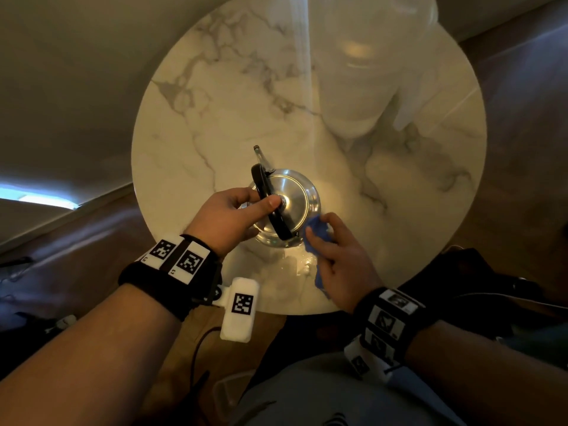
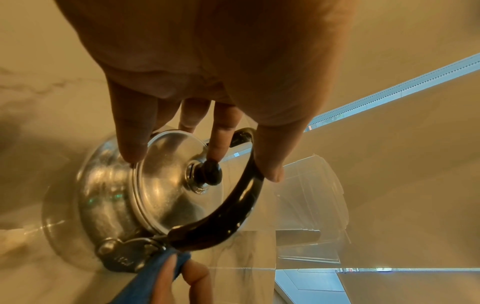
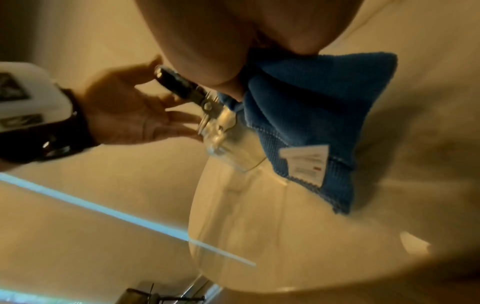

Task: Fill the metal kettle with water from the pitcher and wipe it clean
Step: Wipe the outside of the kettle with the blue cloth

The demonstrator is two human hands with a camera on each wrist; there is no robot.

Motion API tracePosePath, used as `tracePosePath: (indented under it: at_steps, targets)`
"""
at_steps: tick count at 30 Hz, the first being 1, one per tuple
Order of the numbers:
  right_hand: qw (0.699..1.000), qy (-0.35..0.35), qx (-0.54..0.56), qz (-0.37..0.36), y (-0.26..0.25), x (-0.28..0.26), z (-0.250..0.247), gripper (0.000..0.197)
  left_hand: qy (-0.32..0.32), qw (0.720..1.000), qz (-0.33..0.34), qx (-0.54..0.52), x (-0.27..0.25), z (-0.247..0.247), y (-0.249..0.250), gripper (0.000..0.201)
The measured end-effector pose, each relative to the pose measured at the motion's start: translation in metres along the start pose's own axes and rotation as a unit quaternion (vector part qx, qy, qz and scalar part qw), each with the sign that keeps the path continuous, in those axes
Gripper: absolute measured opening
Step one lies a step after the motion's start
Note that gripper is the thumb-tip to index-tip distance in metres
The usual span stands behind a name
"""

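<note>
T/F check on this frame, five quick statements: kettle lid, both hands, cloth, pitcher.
1. The kettle has its lid on. True.
2. The right hand holds a yellow sponge. False: it grips a blue cloth against the kettle's side.
3. The left hand steadies the kettle at its black handle. True.
4. The clear pitcher is tipped over the kettle, pouring. False: it stands upright on the marble table, apart from the kettle.
5. The kettle is lifted off the table. False: it rests on it.

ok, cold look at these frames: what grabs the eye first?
The shiny metal kettle at the middle of the round marble table, with the left hand steadying its black handle. Then the blue cloth, which the right hand presses to the kettle's near side.
</note>
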State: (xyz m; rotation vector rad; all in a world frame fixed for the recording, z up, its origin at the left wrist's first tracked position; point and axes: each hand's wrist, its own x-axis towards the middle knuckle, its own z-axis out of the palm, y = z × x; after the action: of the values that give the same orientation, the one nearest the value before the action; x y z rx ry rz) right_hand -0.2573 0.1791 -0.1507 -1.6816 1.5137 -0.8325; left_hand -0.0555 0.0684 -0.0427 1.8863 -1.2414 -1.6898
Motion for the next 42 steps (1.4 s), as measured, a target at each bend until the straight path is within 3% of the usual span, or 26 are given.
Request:
tracePosePath:
  at_steps: [3,6,8,11,15,17,20,23,30,36,39,42]
  targets:
    - [0.999,0.034,0.011,0.022,0.006,0.003,0.008,0.041,-0.001,1.000,-0.002,0.004,0.001,-0.001,-0.001,0.036]
    - [0.993,0.085,0.049,0.062,0.003,0.014,0.008,0.037,-0.002,1.000,-0.004,0.008,0.001,-0.002,-0.002,0.040]
    - [0.995,0.073,0.049,0.052,-0.003,0.003,0.012,0.037,-0.004,1.000,-0.002,0.006,0.001,-0.001,-0.002,0.049]
    - [0.998,0.040,0.034,0.038,-0.004,-0.016,0.018,0.043,-0.005,1.000,0.004,-0.006,-0.001,-0.001,-0.003,0.039]
    - [0.962,0.124,0.117,0.214,0.010,0.026,0.013,0.041,-0.005,1.000,-0.003,-0.005,-0.002,-0.001,-0.002,0.041]
    - [0.939,0.089,0.192,0.271,0.008,0.040,0.009,0.040,-0.003,1.000,0.000,-0.007,-0.002,0.000,-0.003,0.037]
    - [0.927,0.046,0.230,0.292,0.006,0.028,0.010,0.044,-0.003,1.000,0.004,-0.003,-0.002,0.001,-0.005,0.030]
    - [0.928,0.027,0.223,0.298,0.002,0.015,0.010,0.045,-0.002,1.000,0.011,0.001,-0.001,0.000,-0.006,0.033]
    - [0.968,0.026,0.103,0.228,-0.003,0.109,-0.015,0.038,0.010,1.000,0.019,0.005,-0.002,0.002,-0.005,0.067]
    - [0.983,0.026,0.070,0.169,-0.020,0.070,-0.021,0.043,0.021,0.999,0.023,0.026,-0.003,0.001,-0.007,0.067]
    - [0.992,-0.006,0.019,0.124,-0.026,0.088,-0.023,0.045,0.018,0.999,0.016,0.034,-0.004,0.003,-0.004,0.070]
    - [0.993,-0.043,-0.008,0.111,-0.033,0.095,-0.032,0.042,0.026,0.998,0.012,0.062,-0.007,0.005,0.001,0.057]
